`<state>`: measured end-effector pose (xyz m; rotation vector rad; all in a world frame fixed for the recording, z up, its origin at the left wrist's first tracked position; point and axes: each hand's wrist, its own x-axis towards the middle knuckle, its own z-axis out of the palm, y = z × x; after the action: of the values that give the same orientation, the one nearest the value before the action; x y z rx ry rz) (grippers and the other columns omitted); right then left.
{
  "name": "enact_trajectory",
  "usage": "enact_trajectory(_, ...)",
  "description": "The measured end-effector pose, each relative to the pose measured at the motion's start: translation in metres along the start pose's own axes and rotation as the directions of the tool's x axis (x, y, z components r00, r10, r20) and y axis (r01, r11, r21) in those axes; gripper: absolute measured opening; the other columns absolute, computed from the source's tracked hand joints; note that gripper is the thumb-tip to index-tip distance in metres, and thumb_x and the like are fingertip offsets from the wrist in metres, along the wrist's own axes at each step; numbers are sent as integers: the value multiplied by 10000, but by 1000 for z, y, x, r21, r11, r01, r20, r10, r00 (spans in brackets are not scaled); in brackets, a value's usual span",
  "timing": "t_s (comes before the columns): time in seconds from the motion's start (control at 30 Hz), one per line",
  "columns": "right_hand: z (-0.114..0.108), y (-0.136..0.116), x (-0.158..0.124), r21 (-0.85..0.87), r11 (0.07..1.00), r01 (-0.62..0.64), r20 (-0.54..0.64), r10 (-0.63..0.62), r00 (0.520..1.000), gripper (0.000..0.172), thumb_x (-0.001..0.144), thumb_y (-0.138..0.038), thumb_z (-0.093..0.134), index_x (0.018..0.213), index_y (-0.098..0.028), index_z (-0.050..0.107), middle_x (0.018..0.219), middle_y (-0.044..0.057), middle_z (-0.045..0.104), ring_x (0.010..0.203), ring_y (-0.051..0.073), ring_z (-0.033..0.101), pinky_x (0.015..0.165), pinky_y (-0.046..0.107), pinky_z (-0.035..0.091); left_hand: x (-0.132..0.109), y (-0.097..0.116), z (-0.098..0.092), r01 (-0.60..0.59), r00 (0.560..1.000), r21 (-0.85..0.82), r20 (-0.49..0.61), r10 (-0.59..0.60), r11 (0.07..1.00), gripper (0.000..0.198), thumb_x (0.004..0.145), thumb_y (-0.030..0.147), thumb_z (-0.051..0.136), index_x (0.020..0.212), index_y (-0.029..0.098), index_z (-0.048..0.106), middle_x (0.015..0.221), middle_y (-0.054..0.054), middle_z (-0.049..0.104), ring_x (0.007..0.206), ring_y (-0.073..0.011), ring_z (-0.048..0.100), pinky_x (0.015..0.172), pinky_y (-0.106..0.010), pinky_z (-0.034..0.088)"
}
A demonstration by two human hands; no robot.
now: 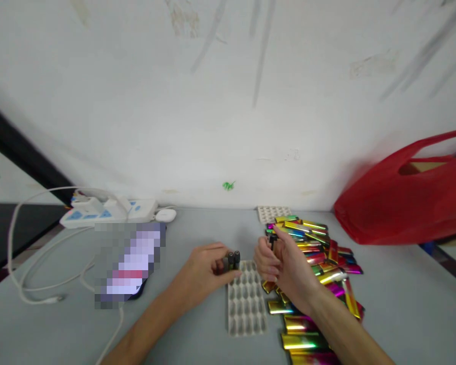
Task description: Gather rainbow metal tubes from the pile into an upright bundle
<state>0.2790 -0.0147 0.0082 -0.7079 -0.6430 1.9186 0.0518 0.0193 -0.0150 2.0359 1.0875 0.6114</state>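
Note:
My left hand [207, 271] rests on the grey table and pinches two small dark cylinders [233, 260] upright at the far end of a white cell tray [246, 309]. My right hand [279, 263] is raised just right of the tray, fingers curled around a small dark piece [272, 239]. Under and beyond that hand lies a heap of shiny metallic cases [319, 253] in gold, pink and green, spreading toward me along my right forearm.
A second white cell tray [272, 213] lies at the wall behind the heap. A red plastic bag [406, 197] sits at the right. At the left are a white power strip [106, 210] with cables [23, 263], a small white puck [165, 215] and a phone [131, 266].

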Motion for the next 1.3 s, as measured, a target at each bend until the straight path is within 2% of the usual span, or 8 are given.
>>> enact_trajectory(0.1, -1, 3, 2, -6, 1000, -9, 20, 9, 1000, 629, 909, -691, 745, 620, -233, 426, 574, -111, 228, 488, 82, 122, 444, 238, 127, 1, 0, -2, -21, 1000, 32, 19, 21, 999, 288, 911, 385, 854, 765, 165, 739, 789, 10, 621, 675, -140, 577, 625, -250, 413)
enact_trajectory(0.23, 1, 3, 0, -27, 999, -27, 38, 28, 999, 648, 878, -699, 758, 620, -242, 379, 573, -118, 204, 484, 73, 84, 432, 236, 87, 2, -2, -1, -12, 1000, 26, 26, 11, 1000, 248, 898, 390, 877, 823, 170, 789, 807, -1, 652, 684, -152, 585, 628, -259, 411)
enact_trajectory(0.5, 6, 6, -1, -89, 996, -20, -24, 18, 1000, 654, 838, -741, 744, 637, -246, 368, 581, -122, 196, 492, 70, 81, 437, 240, 64, 2, -3, -1, 35, 999, 2, 38, -35, 999, 231, 866, 387, 895, 888, 177, 804, 826, 2, 665, 679, -151, 586, 617, -254, 419)
enact_trajectory(0.83, 6, 12, -3, -149, 987, 54, -100, -69, 993, 498, 894, -585, 646, 636, -259, 372, 570, -122, 165, 490, 84, 81, 443, 257, 57, 3, 2, -4, 57, 997, -32, 49, -56, 998, 205, 823, 341, 914, 906, 184, 811, 836, 6, 664, 683, -151, 609, 617, -242, 440)
enact_trajectory(0.97, 7, 11, -2, -149, 986, 73, -116, -90, 989, 563, 881, -669, 668, 633, -257, 376, 566, -125, 169, 487, 80, 81, 438, 256, 63, 3, 2, -4, 66, 997, -45, 49, -63, 997, 224, 810, 341, 919, 925, 179, 817, 841, 1, 673, 686, -156, 611, 623, -247, 442)
enact_trajectory(1.13, 5, 10, -1, -142, 990, -2, -68, -8, 998, 641, 842, -749, 722, 644, -253, 368, 573, -129, 174, 490, 74, 66, 439, 252, 32, 3, 5, -5, 92, 995, -39, 48, -90, 995, 219, 818, 357, 912, 904, 187, 804, 822, 10, 658, 703, -167, 609, 637, -258, 442)
enact_trajectory(1.3, 6, 12, -3, -136, 990, -30, -53, 23, 998, 665, 855, -789, 715, 664, -247, 380, 580, -127, 187, 497, 75, 79, 437, 243, 47, 4, 3, -2, 115, 993, -58, 24, -114, 992, 257, 824, 393, 907, 902, 182, 782, 797, 22, 621, 684, -164, 593, 624, -263, 428)
